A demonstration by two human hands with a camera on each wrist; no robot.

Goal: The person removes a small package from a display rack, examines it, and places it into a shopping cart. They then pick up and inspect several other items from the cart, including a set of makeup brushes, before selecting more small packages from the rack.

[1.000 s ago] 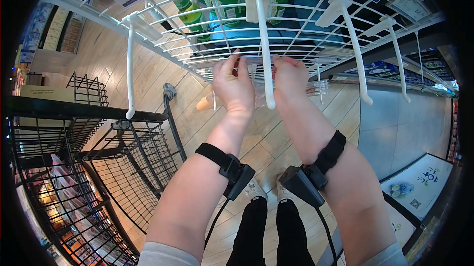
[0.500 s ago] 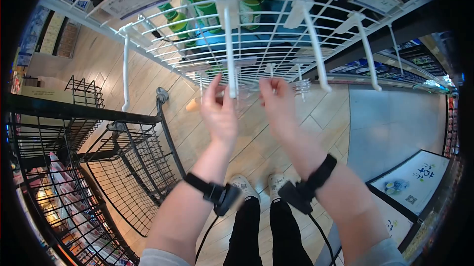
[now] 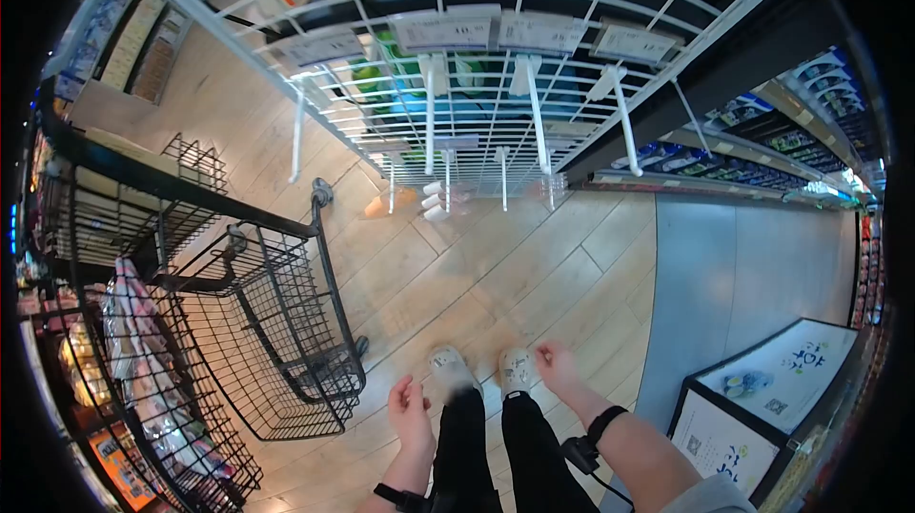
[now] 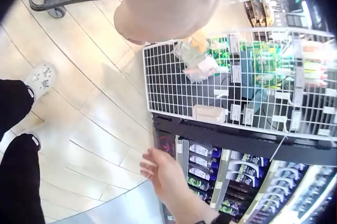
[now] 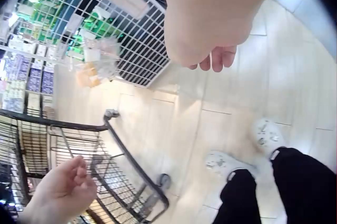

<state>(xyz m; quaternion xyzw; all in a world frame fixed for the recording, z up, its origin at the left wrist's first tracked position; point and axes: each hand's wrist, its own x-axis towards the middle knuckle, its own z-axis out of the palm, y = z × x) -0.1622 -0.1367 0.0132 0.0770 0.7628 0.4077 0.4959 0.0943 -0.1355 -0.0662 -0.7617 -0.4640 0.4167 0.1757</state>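
Both hands hang low in front of the body, away from the white wire rack (image 4: 171,84). My left hand (image 3: 412,413) has its fingers loosely curled, with nothing in them. Over by the shoes, my right hand (image 3: 562,370) is likewise relaxed and holds nothing. Long white hooks (image 3: 540,122) stick out from the rack, several of them bare. Lower down on it hang an orange item (image 3: 389,202) and a small pack with white ends (image 3: 434,202). Price tags (image 3: 443,30) line the rack above the hooks.
A black wire shopping cart (image 3: 329,322) stands at the left, holding a pink-patterned package (image 3: 157,370). Shelves of goods (image 3: 724,165) run along the right. A sign box (image 3: 777,370) stands at lower right. Green bottles (image 5: 97,24) show behind the wire.
Both hands have come away from the rack's hooks and dropped down toward the body. The head view has shifted, so the lower rack and more floor show.
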